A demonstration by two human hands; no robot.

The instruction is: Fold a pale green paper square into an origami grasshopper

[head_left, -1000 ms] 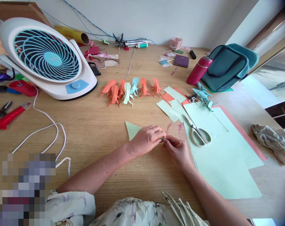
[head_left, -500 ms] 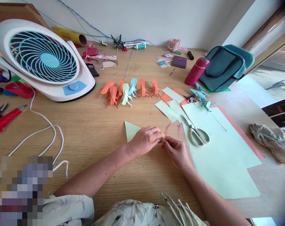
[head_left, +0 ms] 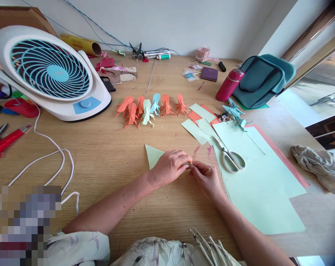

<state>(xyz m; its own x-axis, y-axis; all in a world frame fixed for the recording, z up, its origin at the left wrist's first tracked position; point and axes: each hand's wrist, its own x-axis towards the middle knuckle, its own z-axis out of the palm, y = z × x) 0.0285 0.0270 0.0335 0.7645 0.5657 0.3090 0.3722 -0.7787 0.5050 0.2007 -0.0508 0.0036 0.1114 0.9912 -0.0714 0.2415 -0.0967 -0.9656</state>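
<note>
A pale green folded paper (head_left: 153,154) lies flat on the wooden table (head_left: 106,147), one pointed corner sticking out to the left. My left hand (head_left: 169,167) presses down on its right part, fingers curled over it. My right hand (head_left: 206,176) meets the left at the fingertips and pinches the paper's edge there. Most of the paper is hidden under my hands. A row of folded paper insects (head_left: 149,105), orange, mint and light blue, stands further back.
Scissors (head_left: 228,156) lie on large mint sheets (head_left: 256,184) to the right, with cut paper strips (head_left: 200,122) and teal paper figures (head_left: 235,112) behind. A white fan (head_left: 51,74) and its cord (head_left: 56,159) are at left, red cutters (head_left: 6,136), a pink bottle (head_left: 228,84), a teal bag (head_left: 263,79).
My hands stay on the paper with only tiny finger shifts. The view has drifted slightly, so everything sits a little lower and to the left.
</note>
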